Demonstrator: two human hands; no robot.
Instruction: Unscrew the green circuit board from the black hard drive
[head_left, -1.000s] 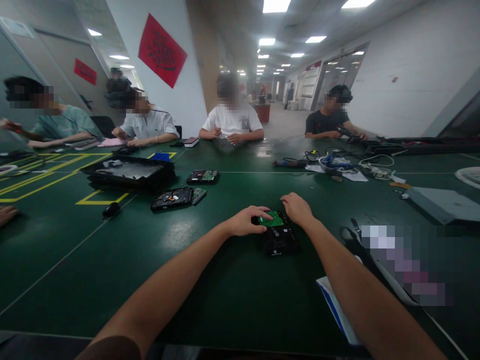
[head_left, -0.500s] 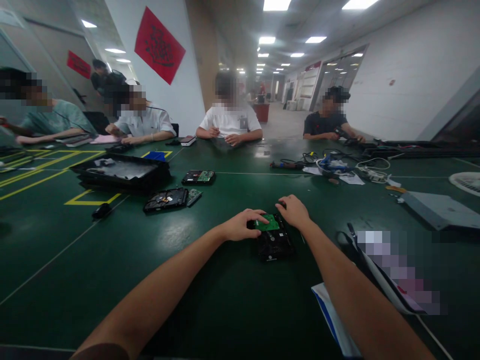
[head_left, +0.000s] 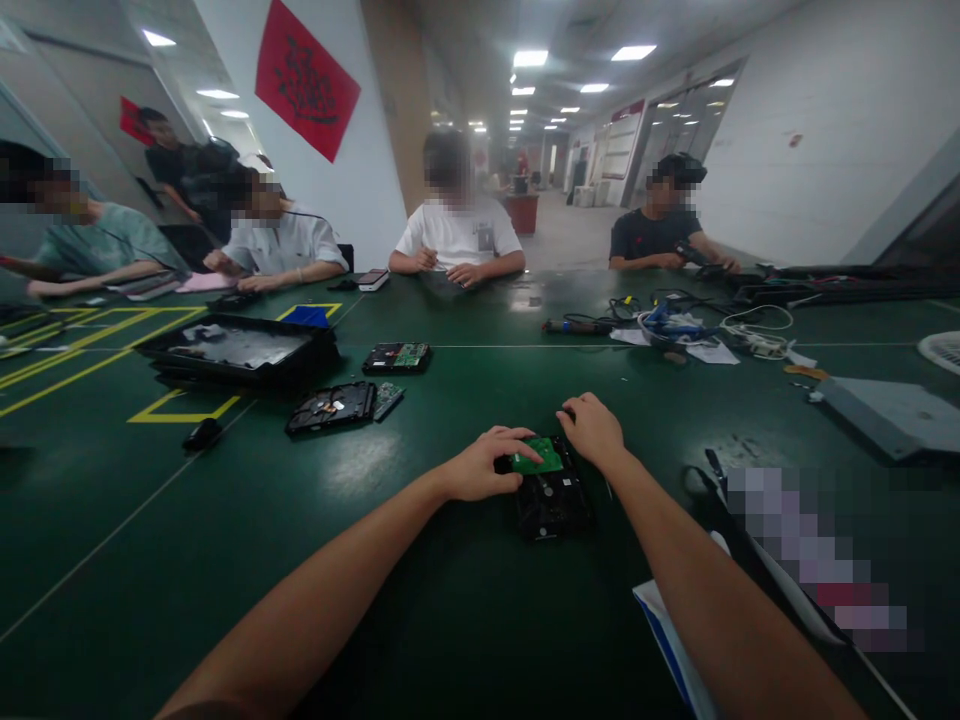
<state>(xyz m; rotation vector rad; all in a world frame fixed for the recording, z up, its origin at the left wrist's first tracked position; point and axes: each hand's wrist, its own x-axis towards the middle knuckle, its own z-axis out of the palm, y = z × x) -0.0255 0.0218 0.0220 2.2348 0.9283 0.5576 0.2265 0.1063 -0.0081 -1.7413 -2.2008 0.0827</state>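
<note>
A black hard drive (head_left: 553, 498) lies flat on the green table (head_left: 420, 600) in front of me, its green circuit board (head_left: 537, 458) facing up at the far end. My left hand (head_left: 484, 463) rests on the drive's left far corner, fingers curled over the board's edge. My right hand (head_left: 592, 428) sits at the drive's far right corner, fingers bent down onto it.
Two more drives (head_left: 330, 408) (head_left: 396, 356) and a black tray (head_left: 236, 350) lie to the left, a small black object (head_left: 201, 433) nearer. Cables and tools (head_left: 675, 325) lie at the back right, a grey plate (head_left: 889, 402) right. Several people sit around the far side.
Both hands have stayed on the drive with only slight finger shifts. The view has tilted a little, and a person at the back left has come into sight.
</note>
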